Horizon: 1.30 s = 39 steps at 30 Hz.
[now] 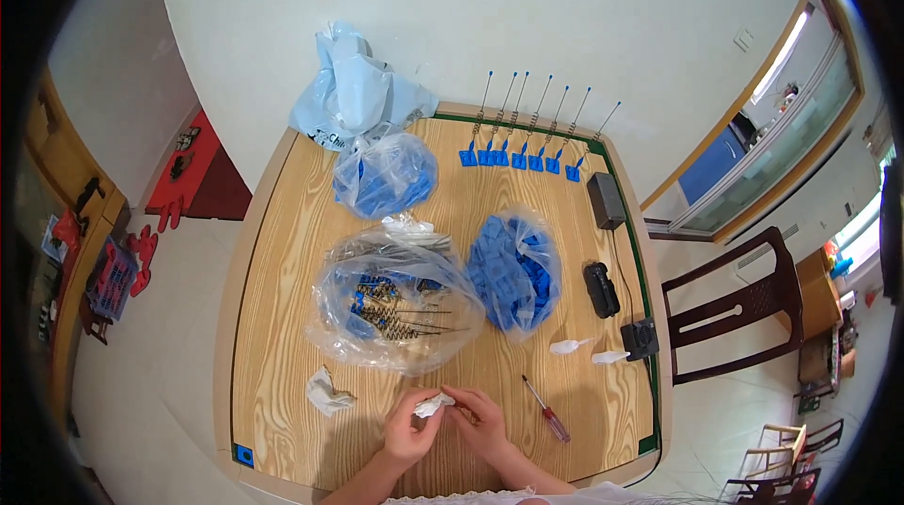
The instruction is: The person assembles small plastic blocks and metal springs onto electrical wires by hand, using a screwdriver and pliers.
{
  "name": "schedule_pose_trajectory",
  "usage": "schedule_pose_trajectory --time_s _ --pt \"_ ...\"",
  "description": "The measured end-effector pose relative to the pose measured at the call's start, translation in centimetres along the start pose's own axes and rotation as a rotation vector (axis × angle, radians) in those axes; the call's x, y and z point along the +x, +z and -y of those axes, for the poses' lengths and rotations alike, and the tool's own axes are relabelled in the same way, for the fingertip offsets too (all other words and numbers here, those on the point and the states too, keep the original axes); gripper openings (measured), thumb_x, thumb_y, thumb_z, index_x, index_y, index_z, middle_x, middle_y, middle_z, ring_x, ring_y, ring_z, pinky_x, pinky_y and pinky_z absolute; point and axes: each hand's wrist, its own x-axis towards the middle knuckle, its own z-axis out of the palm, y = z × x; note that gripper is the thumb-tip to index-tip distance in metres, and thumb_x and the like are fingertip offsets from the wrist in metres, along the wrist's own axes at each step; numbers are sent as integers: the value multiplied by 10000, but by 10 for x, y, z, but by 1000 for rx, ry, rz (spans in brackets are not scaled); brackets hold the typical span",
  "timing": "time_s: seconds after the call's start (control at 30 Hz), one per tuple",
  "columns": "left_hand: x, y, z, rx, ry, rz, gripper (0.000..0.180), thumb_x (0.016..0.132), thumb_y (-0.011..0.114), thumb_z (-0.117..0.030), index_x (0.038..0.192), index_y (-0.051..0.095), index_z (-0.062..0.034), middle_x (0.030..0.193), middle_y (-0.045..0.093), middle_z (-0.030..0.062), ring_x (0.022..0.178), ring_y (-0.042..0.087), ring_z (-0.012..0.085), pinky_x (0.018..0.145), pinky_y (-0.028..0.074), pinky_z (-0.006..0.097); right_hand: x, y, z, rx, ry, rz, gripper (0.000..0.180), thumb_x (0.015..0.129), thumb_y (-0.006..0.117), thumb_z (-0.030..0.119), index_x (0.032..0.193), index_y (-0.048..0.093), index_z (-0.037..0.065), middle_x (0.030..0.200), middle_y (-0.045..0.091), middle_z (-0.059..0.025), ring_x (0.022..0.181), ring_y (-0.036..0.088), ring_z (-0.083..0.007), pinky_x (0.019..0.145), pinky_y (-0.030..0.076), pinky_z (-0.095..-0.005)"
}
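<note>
Both hands meet at the table's near edge over a small crumpled white piece (434, 404), paper or plastic. My left hand (408, 430) pinches its left side and my right hand (478, 423) grips its right end. Just beyond them lies a clear plastic bag (395, 298) holding springs with long wire ends and a few blue parts. A red-handled screwdriver (547, 409) rests to the right of my right hand.
A wooden table (282, 317) carries two more clear bags of blue plastic parts (516, 270) (384, 177), a pale blue bag (353, 96), a row of several blue pieces with springs (523, 159), black devices (603, 288), a crumpled white scrap (328, 394) and a dark chair (744, 307) at right.
</note>
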Motion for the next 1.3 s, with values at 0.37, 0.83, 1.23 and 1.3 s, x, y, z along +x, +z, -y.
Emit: schedule_pose_trajectory --time_s 0.37,0.83,1.23,1.3 --pt "-3 3 3 52 115 1 322 704 623 55 1015 578 -19 1011 568 140 929 582 269 811 469 316 -4 1 -9 -37 -46 -52 386 790 575 -79 1165 552 8 1104 540 -121 980 571 -202 816 486 -265" --pt "0 6 -4 59 148 -48 356 690 659 50 1020 541 -12 960 558 138 875 579 265 770 469 311 -7 -1 -13 -109 -12 -31 369 778 581 -88 1132 588 18 973 646 -107 928 607 -183 794 468 -271" --pt "-9 13 22 -97 15 -20 303 717 628 68 1000 563 -17 993 582 137 925 586 257 790 467 311 -9 2 -15 -57 0 -63 312 787 597 -71 1088 595 11 934 601 -69 869 572 -143 738 458 -232" --pt "-6 12 14 -93 29 16 308 722 624 66 1012 561 -18 996 584 138 924 587 249 790 465 308 -11 -1 -15 -63 -23 -87 300 795 587 -69 1083 592 13 900 591 -65 870 571 -139 746 452 -235"
